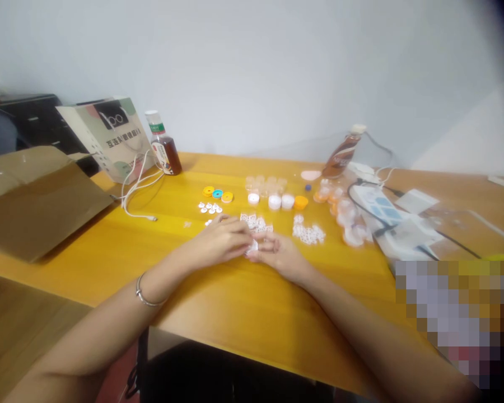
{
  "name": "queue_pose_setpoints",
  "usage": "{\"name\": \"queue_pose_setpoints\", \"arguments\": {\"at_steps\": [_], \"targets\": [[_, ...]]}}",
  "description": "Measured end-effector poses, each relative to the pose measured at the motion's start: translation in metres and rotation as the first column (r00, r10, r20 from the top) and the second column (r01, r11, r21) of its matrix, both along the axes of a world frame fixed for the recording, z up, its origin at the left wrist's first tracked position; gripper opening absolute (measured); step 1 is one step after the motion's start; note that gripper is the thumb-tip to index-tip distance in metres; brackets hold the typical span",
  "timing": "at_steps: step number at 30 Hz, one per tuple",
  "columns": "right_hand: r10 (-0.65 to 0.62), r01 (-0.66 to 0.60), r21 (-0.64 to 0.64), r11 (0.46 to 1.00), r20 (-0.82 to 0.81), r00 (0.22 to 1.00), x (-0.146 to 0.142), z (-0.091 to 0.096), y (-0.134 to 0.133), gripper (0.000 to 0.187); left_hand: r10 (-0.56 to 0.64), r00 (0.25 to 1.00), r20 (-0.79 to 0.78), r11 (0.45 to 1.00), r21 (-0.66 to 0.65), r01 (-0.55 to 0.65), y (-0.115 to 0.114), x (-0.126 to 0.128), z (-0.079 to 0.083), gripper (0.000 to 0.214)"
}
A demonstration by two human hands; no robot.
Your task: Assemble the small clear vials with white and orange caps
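Over the middle of the table, my left hand (222, 239) and my right hand (280, 256) meet with their fingers closed around a small white plastic piece (252, 247). The piece is blurred and partly covered by fingers. Just behind the hands lies a heap of white patterned pieces (256, 222); a second heap of white pieces (309, 233) is to the right. Beyond my left hand are several small white round parts (210, 207), with yellow and blue rings (217, 193) behind them. White round caps (274, 202) and an orange cap (301, 202) stand farther back.
Clear plastic cups (266, 185) and more clear containers (348, 221) are at the back and right. A brown paper bag (37, 207), a printed bag (117, 143), a dark drink bottle (167, 152) and a white cable (128, 196) occupy the left. Right: a tilted bottle (341, 158), power strip (382, 204).
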State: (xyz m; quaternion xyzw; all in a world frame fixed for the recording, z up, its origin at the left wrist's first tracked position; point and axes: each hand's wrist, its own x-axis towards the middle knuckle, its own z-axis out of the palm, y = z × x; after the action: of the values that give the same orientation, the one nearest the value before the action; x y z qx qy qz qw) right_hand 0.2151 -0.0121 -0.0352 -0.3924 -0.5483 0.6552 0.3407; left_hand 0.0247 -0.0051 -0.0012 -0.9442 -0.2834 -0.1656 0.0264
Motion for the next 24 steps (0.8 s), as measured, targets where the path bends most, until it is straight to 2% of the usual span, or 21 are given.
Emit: {"name": "queue_pose_setpoints", "arguments": {"at_steps": [8,18,21,24], "targets": [[0.007,-0.007,-0.015,1.000,0.036,0.999,0.000,0.004,0.000,0.039,-0.018,0.999,-0.037,0.999,0.048,0.020,0.000,-0.001,0.002,0.023],[0.012,-0.014,0.027,1.000,0.082,0.997,-0.002,0.003,-0.006,0.039,-0.013,1.000,-0.025,0.999,-0.039,0.012,-0.003,0.004,0.000,0.020],[0.035,-0.037,0.039,0.999,0.046,0.998,-0.001,0.003,-0.004,0.040,-0.032,0.999,0.022,0.994,-0.102,0.034,0.000,-0.001,0.005,0.018],[0.026,-0.029,0.057,0.998,0.046,0.999,-0.001,0.004,-0.001,0.038,-0.003,0.985,0.173,0.986,-0.165,0.032,0.010,-0.017,0.015,0.018]]}}
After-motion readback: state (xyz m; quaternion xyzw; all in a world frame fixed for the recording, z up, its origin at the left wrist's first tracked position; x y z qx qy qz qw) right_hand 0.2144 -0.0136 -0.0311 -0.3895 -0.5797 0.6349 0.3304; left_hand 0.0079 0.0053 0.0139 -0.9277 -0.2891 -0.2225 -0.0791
